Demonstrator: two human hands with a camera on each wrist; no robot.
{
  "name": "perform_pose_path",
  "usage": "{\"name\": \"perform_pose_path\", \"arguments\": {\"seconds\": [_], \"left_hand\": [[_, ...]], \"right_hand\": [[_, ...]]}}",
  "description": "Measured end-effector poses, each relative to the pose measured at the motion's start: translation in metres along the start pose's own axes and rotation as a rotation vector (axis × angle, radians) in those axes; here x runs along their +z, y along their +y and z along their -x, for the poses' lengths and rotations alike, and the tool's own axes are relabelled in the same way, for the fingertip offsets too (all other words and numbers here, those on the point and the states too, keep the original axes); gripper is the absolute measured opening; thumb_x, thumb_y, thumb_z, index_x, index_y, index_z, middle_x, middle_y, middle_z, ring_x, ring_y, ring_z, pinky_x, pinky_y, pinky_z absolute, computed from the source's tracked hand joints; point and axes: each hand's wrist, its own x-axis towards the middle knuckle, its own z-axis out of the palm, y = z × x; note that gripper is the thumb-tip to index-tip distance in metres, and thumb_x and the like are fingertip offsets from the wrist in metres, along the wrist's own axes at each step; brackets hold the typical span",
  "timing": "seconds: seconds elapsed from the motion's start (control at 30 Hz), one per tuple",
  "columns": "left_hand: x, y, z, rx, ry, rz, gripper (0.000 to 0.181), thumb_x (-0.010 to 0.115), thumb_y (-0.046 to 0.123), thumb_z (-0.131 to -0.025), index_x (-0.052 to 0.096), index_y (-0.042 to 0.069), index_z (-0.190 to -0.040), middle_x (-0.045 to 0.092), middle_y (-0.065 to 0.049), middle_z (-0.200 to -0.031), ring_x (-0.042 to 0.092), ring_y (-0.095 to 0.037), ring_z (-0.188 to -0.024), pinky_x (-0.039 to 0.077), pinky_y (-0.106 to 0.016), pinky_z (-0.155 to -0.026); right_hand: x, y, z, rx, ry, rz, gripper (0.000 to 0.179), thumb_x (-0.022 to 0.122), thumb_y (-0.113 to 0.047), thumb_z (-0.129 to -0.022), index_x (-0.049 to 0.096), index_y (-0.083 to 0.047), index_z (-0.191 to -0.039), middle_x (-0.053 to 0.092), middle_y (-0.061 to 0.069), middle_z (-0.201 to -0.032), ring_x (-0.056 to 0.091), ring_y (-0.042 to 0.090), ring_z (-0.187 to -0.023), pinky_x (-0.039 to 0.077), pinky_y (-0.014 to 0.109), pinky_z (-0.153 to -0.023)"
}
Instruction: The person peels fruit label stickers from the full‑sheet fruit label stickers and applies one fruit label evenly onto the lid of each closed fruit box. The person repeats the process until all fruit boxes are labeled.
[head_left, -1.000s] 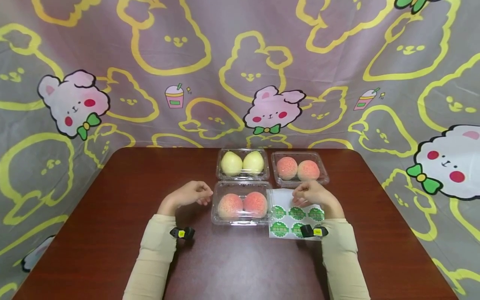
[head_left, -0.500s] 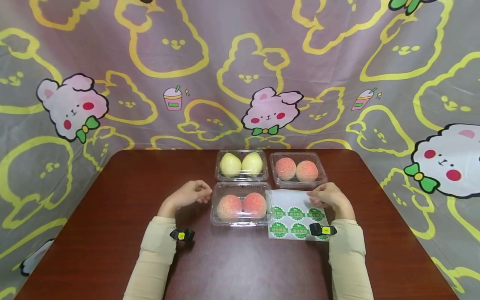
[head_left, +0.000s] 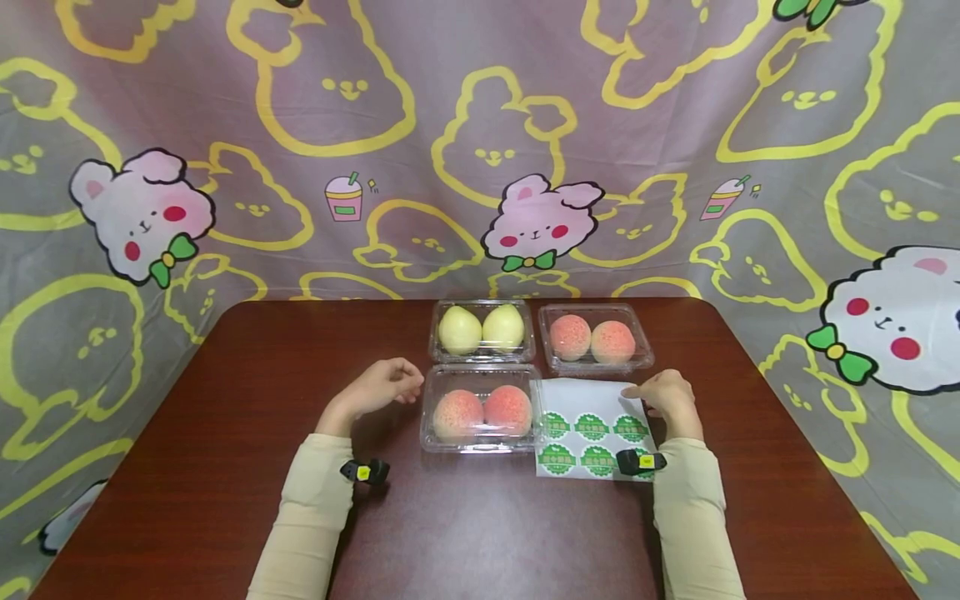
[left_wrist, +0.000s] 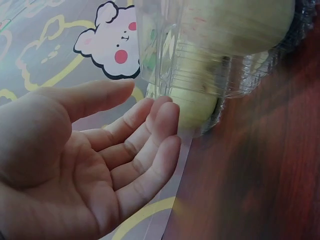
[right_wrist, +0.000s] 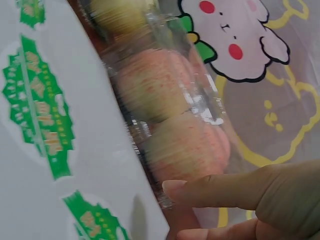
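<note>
My left hand (head_left: 380, 387) is held just left of a clear plastic clamshell box (head_left: 480, 454) with two peaches (head_left: 508, 410) inside. Its fingers are loosely bent and hold nothing, as the left wrist view shows with the palm (left_wrist: 75, 185) facing up beside the box. Over the upper right corner of a white sticker sheet (head_left: 573, 396) hovers my right hand (head_left: 667, 400). In the right wrist view one fingertip (right_wrist: 175, 190) and another digit below it are apart near the sheet's corner, with nothing pinched between them. Green round labels (head_left: 592, 427) stand in rows on the sheet.
Behind the front box is a clear box with two yellow pears (head_left: 461, 329). To its right sits another box with two peaches (head_left: 613, 342). All stand on a brown wooden table (head_left: 262, 375), with a patterned curtain (head_left: 420, 108) around it.
My right hand has moved right across the sheet to its upper right corner, and its fingers have turned. The left hand stays almost still beside the front box.
</note>
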Motion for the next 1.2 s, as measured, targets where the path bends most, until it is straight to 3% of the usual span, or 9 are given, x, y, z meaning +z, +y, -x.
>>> {"name": "perform_pose_path", "arguments": {"seconds": [0.13, 0.3, 0.37, 0.47, 0.6, 0.73, 0.9, 1.07, 1.2], "left_hand": [[0.001, -0.001, -0.001, 0.006, 0.023, 0.0, 0.024, 0.054, 0.013, -0.097, 0.058, -0.008, -0.108, 0.067, -0.025, -0.093, 0.067, -0.021, -0.079, 0.057, -0.044, -0.079], [-0.001, -0.002, 0.001, 0.044, 0.025, 0.018, 0.027, 0.056, 0.019, -0.097, 0.059, -0.007, -0.106, 0.067, -0.022, -0.091, 0.067, -0.02, -0.078, 0.058, -0.04, -0.077], [-0.002, -0.004, 0.001, 0.097, 0.017, 0.026, 0.03, 0.056, 0.024, -0.097, 0.059, -0.005, -0.105, 0.067, -0.018, -0.087, 0.067, -0.017, -0.075, 0.058, -0.036, -0.072], [-0.003, -0.003, 0.002, 0.105, 0.014, 0.026, 0.031, 0.056, 0.025, -0.097, 0.059, -0.005, -0.105, 0.067, -0.017, -0.087, 0.066, -0.014, -0.074, 0.058, -0.035, -0.072], [-0.001, 0.001, 0.001, 0.034, 0.022, 0.009, 0.028, 0.054, 0.017, -0.098, 0.058, -0.008, -0.109, 0.067, -0.024, -0.093, 0.067, -0.019, -0.078, 0.058, -0.042, -0.079], [-0.001, 0.003, 0.001, 0.01, 0.029, 0.004, 0.028, 0.052, 0.014, -0.099, 0.056, -0.01, -0.112, 0.066, -0.029, -0.097, 0.068, -0.027, -0.082, 0.057, -0.045, -0.081], [-0.002, 0.004, 0.003, 0.011, 0.03, 0.021, 0.028, 0.052, 0.014, -0.099, 0.056, -0.01, -0.112, 0.066, -0.03, -0.098, 0.068, -0.028, -0.084, 0.057, -0.044, -0.081], [-0.003, 0.001, 0.002, 0.011, 0.027, 0.027, 0.027, 0.052, 0.014, -0.099, 0.055, -0.01, -0.111, 0.066, -0.029, -0.098, 0.069, -0.027, -0.084, 0.057, -0.043, -0.082], [-0.004, -0.001, 0.002, 0.008, 0.028, 0.031, 0.028, 0.052, 0.015, -0.099, 0.055, -0.01, -0.112, 0.066, -0.028, -0.098, 0.069, -0.029, -0.085, 0.057, -0.042, -0.081]], "right_hand": [[0.007, 0.002, -0.004, -0.006, 0.003, 0.053, 0.05, 0.081, -0.03, -0.075, 0.062, 0.009, -0.1, 0.061, 0.022, -0.094, 0.063, 0.031, -0.079, 0.052, 0.033, -0.063], [0.012, 0.003, -0.007, -0.017, -0.025, 0.115, 0.075, 0.083, -0.037, -0.071, 0.054, 0.015, -0.117, 0.058, 0.025, -0.102, 0.052, 0.032, -0.086, 0.049, 0.038, -0.07], [0.013, 0.004, -0.008, -0.02, -0.029, 0.122, 0.078, 0.083, -0.037, -0.071, 0.052, 0.016, -0.12, 0.057, 0.026, -0.105, 0.05, 0.032, -0.087, 0.049, 0.039, -0.072], [0.014, 0.004, -0.008, -0.024, -0.021, 0.118, 0.078, 0.084, -0.035, -0.07, 0.052, 0.016, -0.12, 0.058, 0.027, -0.104, 0.051, 0.031, -0.086, 0.049, 0.04, -0.073], [0.014, 0.003, -0.007, -0.014, -0.005, 0.083, 0.066, 0.085, -0.031, -0.069, 0.058, 0.012, -0.111, 0.057, 0.02, -0.094, 0.05, 0.028, -0.082, 0.047, 0.035, -0.067], [0.01, 0.004, -0.006, -0.011, -0.016, 0.018, 0.039, 0.085, -0.025, -0.068, 0.057, 0.0, -0.078, 0.047, 0.007, -0.07, 0.045, 0.022, -0.071, 0.039, 0.031, -0.059], [0.004, 0.009, -0.009, -0.072, -0.089, -0.079, 0.044, 0.081, -0.016, -0.072, 0.041, -0.014, -0.054, 0.033, -0.004, -0.051, 0.034, 0.014, -0.056, 0.032, 0.029, -0.053], [0.0, 0.02, -0.017, -0.159, -0.163, -0.098, 0.037, 0.075, -0.01, -0.077, 0.046, -0.013, -0.054, 0.035, -0.006, -0.051, 0.037, 0.014, -0.057, 0.034, 0.029, -0.055], [-0.004, 0.027, -0.017, -0.18, -0.206, -0.086, 0.012, 0.07, -0.013, -0.082, 0.068, -0.001, -0.081, 0.056, -0.005, -0.064, 0.053, 0.021, -0.078, 0.049, 0.041, -0.077]]}}
